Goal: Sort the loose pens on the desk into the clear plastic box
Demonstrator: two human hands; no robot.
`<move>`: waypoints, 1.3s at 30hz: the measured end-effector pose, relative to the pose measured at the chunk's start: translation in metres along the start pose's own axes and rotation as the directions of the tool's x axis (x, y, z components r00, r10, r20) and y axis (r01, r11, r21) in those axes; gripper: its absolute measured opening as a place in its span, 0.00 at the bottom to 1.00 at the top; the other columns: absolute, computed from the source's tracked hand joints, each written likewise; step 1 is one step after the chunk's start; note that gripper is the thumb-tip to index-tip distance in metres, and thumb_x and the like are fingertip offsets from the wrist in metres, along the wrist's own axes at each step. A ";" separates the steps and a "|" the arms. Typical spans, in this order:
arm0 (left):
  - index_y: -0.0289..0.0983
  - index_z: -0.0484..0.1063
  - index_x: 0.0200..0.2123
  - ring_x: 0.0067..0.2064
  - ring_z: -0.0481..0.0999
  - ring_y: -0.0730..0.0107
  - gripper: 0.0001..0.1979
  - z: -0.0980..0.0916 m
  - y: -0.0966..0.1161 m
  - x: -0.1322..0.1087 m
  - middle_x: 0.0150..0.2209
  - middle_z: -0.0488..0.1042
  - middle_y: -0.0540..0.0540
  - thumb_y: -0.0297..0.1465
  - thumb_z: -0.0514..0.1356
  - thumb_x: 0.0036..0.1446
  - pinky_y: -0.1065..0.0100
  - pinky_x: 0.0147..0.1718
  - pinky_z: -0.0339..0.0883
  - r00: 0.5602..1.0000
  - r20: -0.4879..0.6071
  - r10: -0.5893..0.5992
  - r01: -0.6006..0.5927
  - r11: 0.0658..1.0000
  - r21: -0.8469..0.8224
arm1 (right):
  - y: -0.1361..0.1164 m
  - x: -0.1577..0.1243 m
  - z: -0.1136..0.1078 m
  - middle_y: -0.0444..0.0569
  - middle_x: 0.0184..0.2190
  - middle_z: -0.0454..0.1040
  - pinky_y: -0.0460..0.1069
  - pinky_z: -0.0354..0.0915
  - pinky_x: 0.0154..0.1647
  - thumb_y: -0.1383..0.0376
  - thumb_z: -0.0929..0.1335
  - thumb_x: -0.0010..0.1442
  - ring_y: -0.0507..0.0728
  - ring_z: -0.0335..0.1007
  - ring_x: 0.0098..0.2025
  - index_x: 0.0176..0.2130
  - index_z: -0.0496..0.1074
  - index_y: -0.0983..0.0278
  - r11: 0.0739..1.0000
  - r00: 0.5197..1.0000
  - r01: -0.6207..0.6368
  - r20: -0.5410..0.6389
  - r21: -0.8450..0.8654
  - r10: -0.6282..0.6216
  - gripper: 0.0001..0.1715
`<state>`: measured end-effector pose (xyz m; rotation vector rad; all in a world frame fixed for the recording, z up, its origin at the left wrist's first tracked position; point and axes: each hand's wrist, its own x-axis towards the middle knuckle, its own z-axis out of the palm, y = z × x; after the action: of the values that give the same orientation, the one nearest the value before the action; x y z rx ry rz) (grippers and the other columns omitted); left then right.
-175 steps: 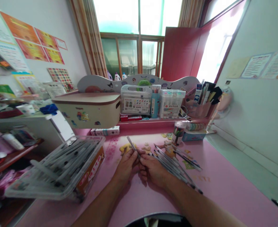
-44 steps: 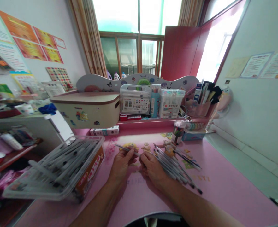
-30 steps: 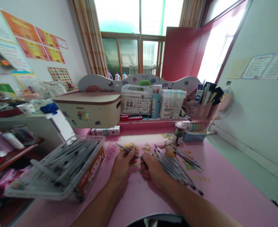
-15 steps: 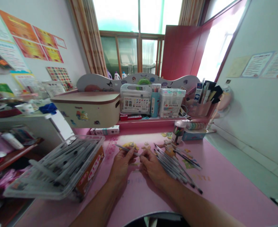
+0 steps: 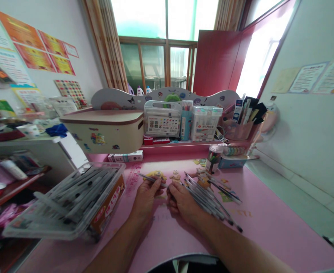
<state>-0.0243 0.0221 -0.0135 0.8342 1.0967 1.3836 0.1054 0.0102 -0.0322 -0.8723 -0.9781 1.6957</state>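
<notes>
My left hand point(image 5: 145, 199) and my right hand point(image 5: 182, 201) meet over the pink desk point(image 5: 269, 235), both pinched on one thin grey pen point(image 5: 152, 179) that points up and to the left. The left fingers grip its barrel; the right fingertips close on its near end. Just right of my right hand lies a loose pile of several similar pens point(image 5: 209, 197), fanned out on the desk. A clear plastic box point(image 5: 70, 201) full of more pens sits tilted at the desk's left edge.
A small round jar point(image 5: 213, 158) and a roll of tape stand behind the pens. A raised shelf carries a cream storage box point(image 5: 104, 131), two marker cases point(image 5: 162, 121) and a pen holder point(image 5: 240, 129). A cluttered side shelf is left; a wall is right.
Since 5.8 s ago the pen has tipped from steeply upright to lying low and pointing left. Over the last second both hands only shift slightly at its near end.
</notes>
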 end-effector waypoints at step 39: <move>0.35 0.74 0.32 0.30 0.75 0.71 0.19 0.001 0.004 -0.003 0.31 0.79 0.47 0.41 0.71 0.42 0.70 0.30 0.66 0.999 -0.014 0.041 -0.041 0.999 0.027 | -0.004 -0.004 0.002 0.34 0.20 0.64 0.41 0.42 0.13 0.52 0.74 0.48 0.44 0.49 0.15 0.30 0.59 0.61 0.990 0.997 -0.077 0.030 0.122 0.074 0.23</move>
<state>-0.0246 0.0199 -0.0087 0.8709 1.1169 1.4140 0.1064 0.0065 -0.0275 -0.8172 -0.8571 1.8148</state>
